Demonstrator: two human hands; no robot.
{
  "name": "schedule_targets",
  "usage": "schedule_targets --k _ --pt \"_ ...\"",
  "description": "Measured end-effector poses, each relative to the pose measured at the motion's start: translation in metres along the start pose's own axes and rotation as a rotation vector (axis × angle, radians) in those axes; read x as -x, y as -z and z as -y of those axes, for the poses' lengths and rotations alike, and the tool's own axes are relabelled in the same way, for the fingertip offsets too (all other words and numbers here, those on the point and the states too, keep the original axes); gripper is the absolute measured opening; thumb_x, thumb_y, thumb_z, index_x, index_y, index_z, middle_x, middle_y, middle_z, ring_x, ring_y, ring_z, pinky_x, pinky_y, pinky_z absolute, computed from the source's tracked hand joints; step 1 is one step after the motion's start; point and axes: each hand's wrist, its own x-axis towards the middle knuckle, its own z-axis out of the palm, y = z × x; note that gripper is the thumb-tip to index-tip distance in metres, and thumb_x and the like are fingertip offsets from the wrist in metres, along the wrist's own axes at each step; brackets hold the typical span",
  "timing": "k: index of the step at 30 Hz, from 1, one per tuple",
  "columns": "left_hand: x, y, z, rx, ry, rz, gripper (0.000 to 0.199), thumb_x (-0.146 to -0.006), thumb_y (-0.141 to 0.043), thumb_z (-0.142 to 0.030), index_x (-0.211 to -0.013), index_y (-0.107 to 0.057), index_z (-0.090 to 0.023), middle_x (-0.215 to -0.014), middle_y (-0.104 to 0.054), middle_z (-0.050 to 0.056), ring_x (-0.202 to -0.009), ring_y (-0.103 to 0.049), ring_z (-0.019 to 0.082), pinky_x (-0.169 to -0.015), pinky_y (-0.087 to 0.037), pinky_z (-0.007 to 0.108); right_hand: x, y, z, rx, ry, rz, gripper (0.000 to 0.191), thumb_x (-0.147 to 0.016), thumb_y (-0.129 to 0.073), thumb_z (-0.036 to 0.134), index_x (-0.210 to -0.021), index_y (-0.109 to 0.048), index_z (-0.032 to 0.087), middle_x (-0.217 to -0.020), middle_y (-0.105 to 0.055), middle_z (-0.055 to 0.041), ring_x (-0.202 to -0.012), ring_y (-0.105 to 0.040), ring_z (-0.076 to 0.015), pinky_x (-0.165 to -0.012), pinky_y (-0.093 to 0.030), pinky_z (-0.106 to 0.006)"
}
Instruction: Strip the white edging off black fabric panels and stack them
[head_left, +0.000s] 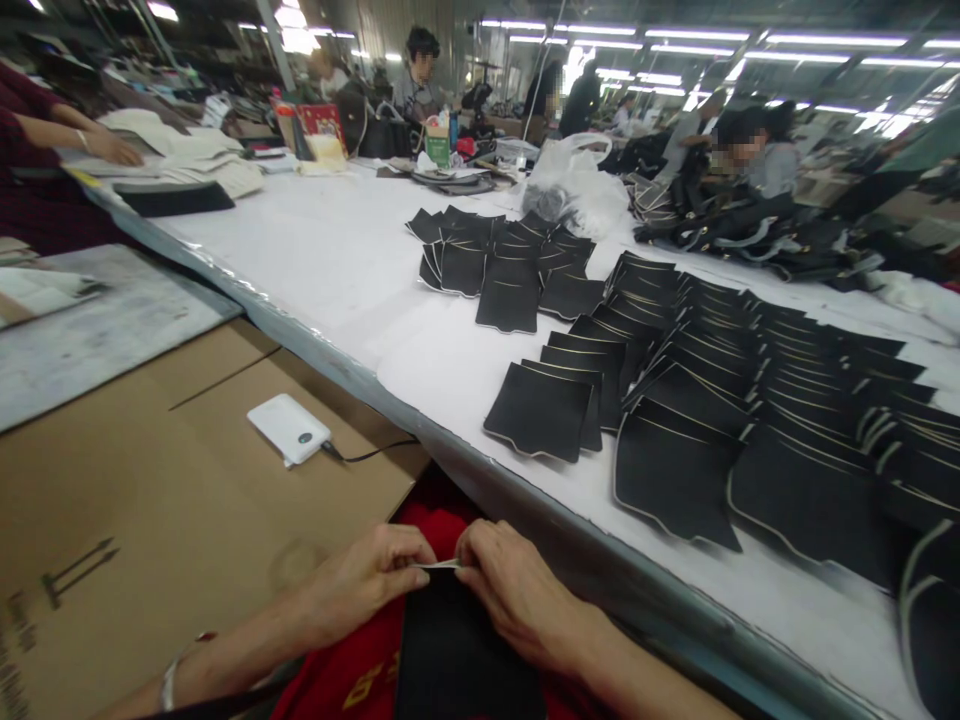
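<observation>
Smooth, matt, leather-like panel (pixel 461 650); matt cloth (pixel 311 690); dull cardboard (pixel 172 480); glossy plastic bag (pixel 581 185).

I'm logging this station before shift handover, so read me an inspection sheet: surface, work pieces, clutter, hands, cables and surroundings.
Surface: white tabletop, with brown cardboard alongside at left.
Work pieces: one black panel over red cloth, a thin pale strip at its upper edge; overlapping black panels in rows on the tabletop.
Clutter: white power bank on the cardboard; translucent plastic bag beyond the rows.
Hands: left hand and right hand pinch the strip from opposite sides.
Cables: one black cable from the power bank toward the tabletop's edge; far end hidden.
Surroundings: several people in the background; a co-worker's hand at pale sheets, far left; ceiling lights lit.
</observation>
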Motion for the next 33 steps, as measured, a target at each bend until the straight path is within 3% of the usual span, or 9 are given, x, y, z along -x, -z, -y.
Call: schedule_targets --k 7,13,16,20,24,28,33 --pt "-0.001 -0.002 -0.003 0.068 0.016 0.042 0.027 -0.083 -0.054 -0.032 -0.083 -0.073 -0.013 -0.075 -0.061 0.001 -0.066 -0.053 0.014 -0.061 -0.037 0.023 0.0 0.004 0.003 0.006 -0.031 0.031 0.009 -0.097 -0.048 0.018 -0.088 -0.048 0.019 -0.087 -0.058 -0.0022 -0.077 -0.05 -0.0171 -0.071 -0.038 -0.029" --pt "-0.003 -0.006 -0.011 -0.063 -0.044 0.075 0.026 -0.077 -0.051 -0.011 -0.086 -0.073 -0.019 -0.08 -0.065 0.0 -0.075 -0.057 0.015 -0.07 -0.038 0.023 0.001 -0.003 0.004 0.057 0.0 0.008 0.009 -0.096 -0.048 0.015 -0.087 -0.047 0.019 -0.085 -0.058 -0.0026 -0.075 -0.05 -0.0174 -0.069 -0.037 -0.029" --pt "-0.006 -0.011 -0.011 -0.094 -0.084 0.046 0.016 -0.084 -0.056 -0.019 -0.082 -0.072 -0.018 -0.079 -0.064 0.001 -0.077 -0.057 0.015 -0.071 -0.038 0.024 0.001 -0.008 0.003 0.103 0.015 -0.004 0.01 -0.094 -0.049 0.015 -0.085 -0.047 0.019 -0.083 -0.058 -0.0036 -0.074 -0.049 -0.0183 -0.069 -0.036 -0.03" --pt "-0.011 -0.014 -0.011 -0.026 -0.1 0.027 0.027 -0.091 -0.054 -0.034 -0.079 -0.071 -0.016 -0.075 -0.059 0.001 -0.072 -0.056 0.014 -0.067 -0.037 0.024 0.003 -0.006 0.002 0.065 0.042 -0.059 0.01 -0.094 -0.052 0.018 -0.085 -0.047 0.019 -0.082 -0.059 -0.0026 -0.074 -0.049 -0.018 -0.07 -0.036 -0.03" --pt "-0.012 -0.015 -0.014 0.054 -0.124 0.082 0.023 -0.09 -0.055 -0.029 -0.082 -0.073 -0.018 -0.078 -0.059 -0.001 -0.074 -0.055 0.013 -0.069 -0.037 0.022 0.012 0.003 -0.002 -0.108 0.002 -0.096 0.016 -0.087 -0.063 0.013 -0.093 -0.049 0.019 -0.091 -0.061 -0.0021 -0.082 -0.053 -0.0166 -0.074 -0.039 -0.028" --pt "-0.012 -0.015 -0.016 0.017 -0.11 0.115 0.022 -0.09 -0.052 -0.025 -0.09 -0.074 -0.022 -0.083 -0.058 -0.001 -0.08 -0.055 0.014 -0.073 -0.037 0.023 0.019 0.009 -0.011 -0.131 0.019 -0.023 0.024 -0.085 -0.068 0.017 -0.105 -0.055 0.02 -0.099 -0.065 -0.0015 -0.09 -0.055 -0.0171 -0.081 -0.039 -0.029" --pt "-0.011 -0.016 -0.018 0.009 -0.083 0.139 0.026 -0.089 -0.049 -0.024 -0.093 -0.074 -0.023 -0.083 -0.058 0.0 -0.082 -0.054 0.016 -0.076 -0.037 0.024 0.02 0.008 -0.018 -0.148 -0.041 0.003 0.009 -0.085 -0.071 0.024 -0.091 -0.065 0.021 -0.088 -0.066 0.0016 -0.084 -0.058 -0.0156 -0.079 -0.039 -0.027"
